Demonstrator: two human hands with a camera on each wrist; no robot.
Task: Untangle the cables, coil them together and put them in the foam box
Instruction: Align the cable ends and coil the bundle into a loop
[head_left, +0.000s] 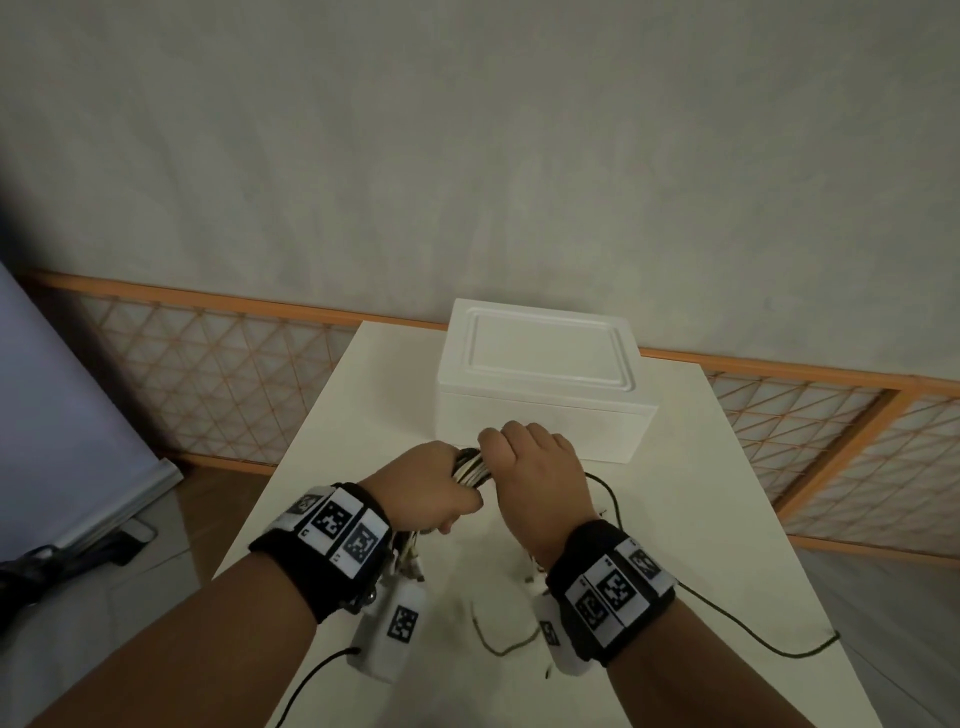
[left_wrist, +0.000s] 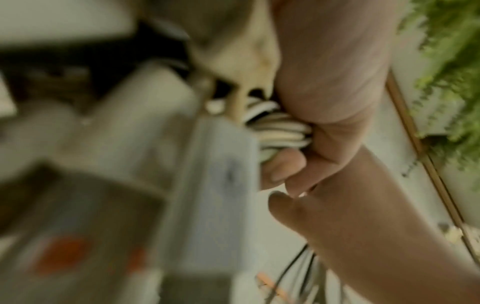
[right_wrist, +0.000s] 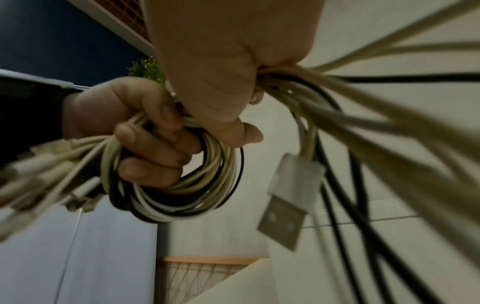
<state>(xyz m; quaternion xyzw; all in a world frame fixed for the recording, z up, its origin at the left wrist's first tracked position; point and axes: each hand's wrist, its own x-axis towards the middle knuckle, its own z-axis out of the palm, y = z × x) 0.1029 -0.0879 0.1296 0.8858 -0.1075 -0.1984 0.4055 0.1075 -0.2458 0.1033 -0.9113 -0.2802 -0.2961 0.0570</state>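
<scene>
While both hands hide it overhead, the right wrist view shows curled fingers gripping coiled cables.

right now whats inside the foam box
Nothing can be seen inside: the foam box sits on the table with its lid on, covering the interior. The cables are outside it, gripped by the left hand and right hand.

Cables: white, cream, black. Foam box: white. Table: off-white. Wristbands: black, black-white square markers. Fence: orange lattice.
</scene>
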